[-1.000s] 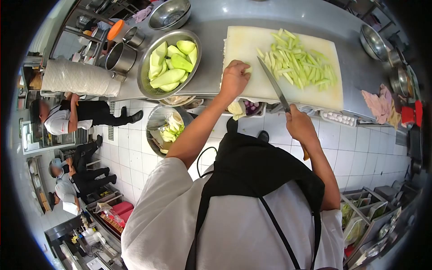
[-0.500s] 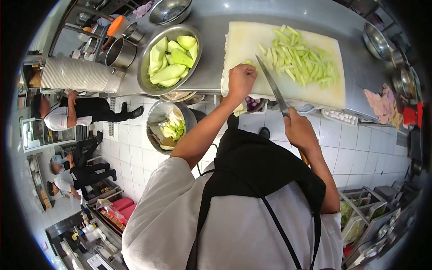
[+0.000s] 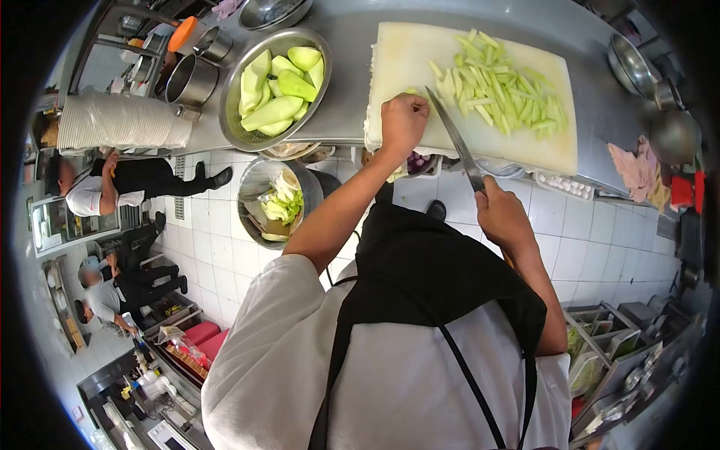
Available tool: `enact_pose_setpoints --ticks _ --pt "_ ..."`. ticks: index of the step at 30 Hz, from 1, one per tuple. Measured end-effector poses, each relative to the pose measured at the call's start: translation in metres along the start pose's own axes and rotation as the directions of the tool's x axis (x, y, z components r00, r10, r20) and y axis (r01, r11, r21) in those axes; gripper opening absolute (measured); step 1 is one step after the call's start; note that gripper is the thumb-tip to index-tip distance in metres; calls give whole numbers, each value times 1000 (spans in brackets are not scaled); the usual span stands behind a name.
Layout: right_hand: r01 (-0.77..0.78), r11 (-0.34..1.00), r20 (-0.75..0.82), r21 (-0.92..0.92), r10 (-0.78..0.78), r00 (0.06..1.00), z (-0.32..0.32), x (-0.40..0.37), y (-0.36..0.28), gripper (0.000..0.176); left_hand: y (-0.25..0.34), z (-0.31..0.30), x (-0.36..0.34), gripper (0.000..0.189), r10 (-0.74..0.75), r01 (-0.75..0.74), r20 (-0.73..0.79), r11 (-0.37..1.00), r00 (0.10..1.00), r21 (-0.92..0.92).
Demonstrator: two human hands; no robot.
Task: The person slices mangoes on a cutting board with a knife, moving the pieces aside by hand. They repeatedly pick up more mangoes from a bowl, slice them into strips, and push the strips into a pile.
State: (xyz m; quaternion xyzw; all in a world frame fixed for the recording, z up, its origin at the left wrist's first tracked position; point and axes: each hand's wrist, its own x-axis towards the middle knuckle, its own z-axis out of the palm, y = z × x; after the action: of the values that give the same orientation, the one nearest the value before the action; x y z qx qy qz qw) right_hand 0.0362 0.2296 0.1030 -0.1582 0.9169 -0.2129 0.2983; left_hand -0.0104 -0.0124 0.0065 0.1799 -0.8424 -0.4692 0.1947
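Observation:
My left hand (image 3: 403,124) rests at the near left of the white cutting board (image 3: 409,56), its fingers curled down. A sliver of a pale green vegetable piece (image 3: 411,91) shows past the knuckles; the hand hides the rest. In my right hand (image 3: 505,216) is the handle of a long kitchen knife (image 3: 456,139). Its blade slants up and left over the board's near edge, the tip close to my left fingers. Cut pale green vegetable sticks (image 3: 499,90) lie heaped on the board's right half.
Left of the board, a metal bowl (image 3: 227,112) holds peeled green vegetable pieces (image 3: 270,112). A metal bin with leafy scraps (image 3: 283,201) stands below the counter. Pots (image 3: 191,80) and stacked plates (image 3: 124,120) sit farther left. A pink cloth (image 3: 634,169) lies right. Other people (image 3: 124,184) stand at left.
The whole view has shifted slightly, with the board and bowl a little higher and left. My left hand stays by the vegetable piece, and the knife keeps nearly the same slant.

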Motion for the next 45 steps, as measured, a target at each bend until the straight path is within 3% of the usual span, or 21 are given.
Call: enact_pose_setpoints --ticks 8,11,15,18,20,23,24,27,30,34,37,38,39,41,45 --pt "16 1000 -15 -14 -16 1000 -3 -1 -3 35 9 -1 -3 14 -43 44 -21 999 999 16" --pt "25 998 -14 -58 -26 1000 -2 1 -4 36 3 1 -2 14 35 -33 -45 998 998 52" --pt "25 999 1 -38 -25 1000 17 25 6 33 1 6 -3 14 33 -31 -44 999 998 40" --pt "100 994 -47 -50 -102 994 14 42 6 32 3 5 -2 14 20 -19 -41 999 999 28" --pt "70 997 -88 -24 -72 994 4 45 2 33 5 3 -3 18 -15 16 -19 999 1000 43" --pt "69 998 -185 -13 -70 980 -12 46 2 31 15 -5 -11 33 17 -11 -89 997 996 76" --pt "66 998 -229 -5 -65 971 -20 43 3 29 19 -9 -12 51 -35 43 -75 994 997 97" --pt "32 999 -295 3 -30 955 -33 34 12 28 22 -3 -6 54 19 -7 -69 985 997 170" --pt "13 999 -347 33 -1 938 -38 29 22 30 1 39 13 59 116 -104 -49 976 992 191" --pt "22 998 -516 65 14 856 -34 19 36 36 26 61 36 53 -43 42 89 999 995 6" --pt "14 999 -636 42 16 771 -30 13 47 40 51 56 25 44 240 -211 -206 965 949 154" --pt "3 999 -668 33 20 744 -28 9 50 41 60 53 28 39 350 -329 -197 935 916 134" --pt "17 999 -683 35 11 731 -26 9 56 41 71 52 31 37 375 -365 -95 925 922 106" --pt "54 998 -703 27 -19 711 -24 8 65 42 85 53 38 34 408 -414 99 909 908 48" --pt "26 999 -704 20 -4 710 -27 2 67 40 101 67 46 28 429 -480 302 869 851 119"
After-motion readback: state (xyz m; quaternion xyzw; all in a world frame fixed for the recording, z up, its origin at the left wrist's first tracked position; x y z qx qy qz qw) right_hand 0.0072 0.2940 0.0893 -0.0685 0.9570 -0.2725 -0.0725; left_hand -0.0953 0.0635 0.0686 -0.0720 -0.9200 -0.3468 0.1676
